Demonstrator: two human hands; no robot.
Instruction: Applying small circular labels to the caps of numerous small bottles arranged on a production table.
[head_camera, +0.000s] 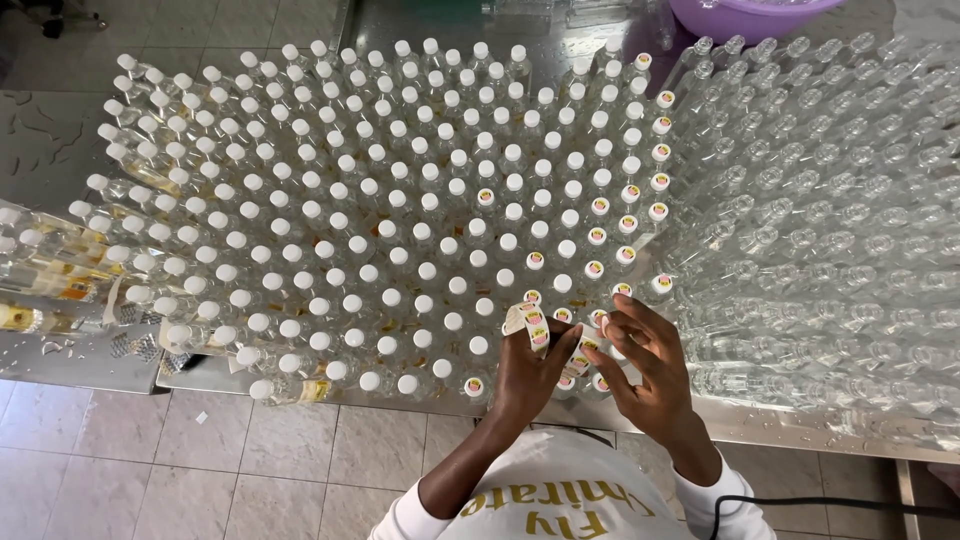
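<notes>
Big steel desk (60, 150) carries a packed field of small clear bottles: white-capped bottles (330, 250) spread to the L of and beyond both hands, uncapped clear bottles (820, 220) to the R of the right hand, a purple basin (750, 15) far beyond at the desk's back edge. A band of caps w/ small round stickers (628, 224) runs away from the hands toward the back. Risks, as I judge them: bottles stand touching w/ no gaps, so a wrist or sleeve brushing the near rows could tip one and knock over its neighbours; the desk looks wet in spots, so stickers may pick up damp and not hold; a sticker pressed off-centre would fold over a cap edge. Left hand (525, 375) is partly closed, fingers curled round a short strip of stickers (528, 325) held just above the near-row caps. Right hand (645, 370) is loosely open, fingers spread, fingertips (612, 330) meeting the strip and a loose sticker (583, 352) between the two hands; can't tell if it pinches that sticker or just touches it.
</notes>
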